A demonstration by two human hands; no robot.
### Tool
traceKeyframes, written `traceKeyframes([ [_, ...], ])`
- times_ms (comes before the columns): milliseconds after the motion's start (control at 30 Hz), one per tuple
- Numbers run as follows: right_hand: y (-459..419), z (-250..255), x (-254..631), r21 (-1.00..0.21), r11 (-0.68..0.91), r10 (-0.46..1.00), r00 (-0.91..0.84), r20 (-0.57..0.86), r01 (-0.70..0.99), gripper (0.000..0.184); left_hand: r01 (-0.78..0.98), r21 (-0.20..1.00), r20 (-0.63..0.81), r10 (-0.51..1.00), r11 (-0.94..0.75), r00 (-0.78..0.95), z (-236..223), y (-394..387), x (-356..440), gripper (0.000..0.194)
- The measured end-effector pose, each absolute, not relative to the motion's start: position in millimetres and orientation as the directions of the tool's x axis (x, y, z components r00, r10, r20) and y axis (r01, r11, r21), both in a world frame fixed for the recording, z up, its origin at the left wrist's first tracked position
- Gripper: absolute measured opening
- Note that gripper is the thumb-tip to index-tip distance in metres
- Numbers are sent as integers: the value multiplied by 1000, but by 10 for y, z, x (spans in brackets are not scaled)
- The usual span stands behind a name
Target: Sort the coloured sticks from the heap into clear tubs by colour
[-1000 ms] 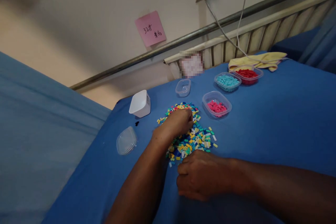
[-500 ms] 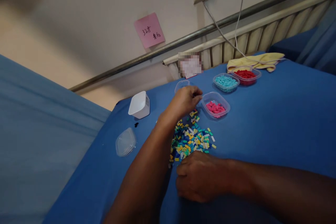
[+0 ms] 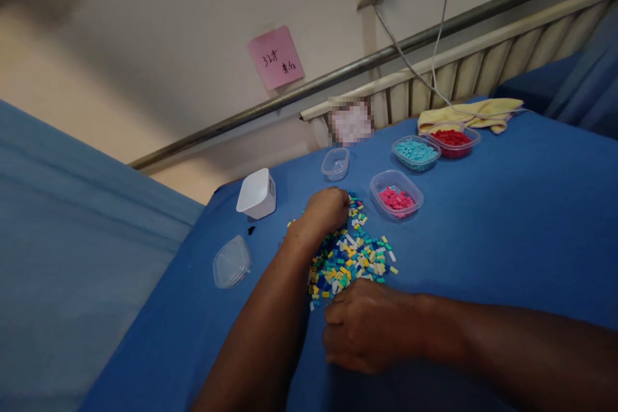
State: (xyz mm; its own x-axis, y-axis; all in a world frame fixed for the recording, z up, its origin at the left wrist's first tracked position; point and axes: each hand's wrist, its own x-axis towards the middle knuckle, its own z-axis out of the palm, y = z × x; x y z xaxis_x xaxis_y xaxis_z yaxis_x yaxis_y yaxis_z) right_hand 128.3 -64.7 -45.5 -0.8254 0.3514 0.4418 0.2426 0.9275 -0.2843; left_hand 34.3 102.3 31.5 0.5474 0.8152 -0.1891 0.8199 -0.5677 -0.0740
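Observation:
A loose heap of small plastic pieces (image 3: 355, 257), yellow, white, green and blue, lies on the blue cloth. Over its far left part is my left hand (image 3: 329, 207), fingers curled down among the pieces and their tips hidden. At the near edge of the heap, my right hand (image 3: 362, 325) rests on the cloth, its fingers folded under; what they hold, if anything, is out of sight. Beyond the heap to the right stands a clear tub (image 3: 375, 196) holding pink pieces (image 3: 396, 199).
Farther back are a tub of light-blue pieces (image 3: 416, 151), a tub of red pieces (image 3: 451, 138) and a yellow cloth (image 3: 476, 112). A small clear tub (image 3: 335, 164), a white box (image 3: 257, 194) and clear lids (image 3: 232, 262) sit to the left. A rail (image 3: 338, 72) runs along the wall.
My left hand has moved from beside the pink pieces' tub back down and left to the heap, uncovering the small clear tub. My right hand has stayed put.

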Motion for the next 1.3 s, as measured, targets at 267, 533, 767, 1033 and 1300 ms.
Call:
traceKeyframes([
  [267, -646, -446, 1279, -276, 929, 353, -815, 460, 247, 28, 780, 47, -101, 774, -624, 626, 323, 1083, 385, 26],
  [533, -634, -475, 1269, -315, 920, 360, -823, 439, 235, 26, 715, 43, -143, 704, -698, 696, 233, 1214, 590, 26],
  [767, -646, -433, 1264, -297, 921, 358, -845, 397, 251, 19, 711, -40, -235, 699, -702, 676, 265, 1227, 670, 29],
  [1033, -659, -479, 1272, -300, 918, 371, -829, 420, 259, 24, 697, -11, -156, 690, -717, 707, 224, 1119, 600, 21],
  [1300, -647, -428, 1287, -279, 926, 357, -826, 436, 253, 30, 740, 336, -50, 773, -583, 632, 259, 1102, 372, 9],
])
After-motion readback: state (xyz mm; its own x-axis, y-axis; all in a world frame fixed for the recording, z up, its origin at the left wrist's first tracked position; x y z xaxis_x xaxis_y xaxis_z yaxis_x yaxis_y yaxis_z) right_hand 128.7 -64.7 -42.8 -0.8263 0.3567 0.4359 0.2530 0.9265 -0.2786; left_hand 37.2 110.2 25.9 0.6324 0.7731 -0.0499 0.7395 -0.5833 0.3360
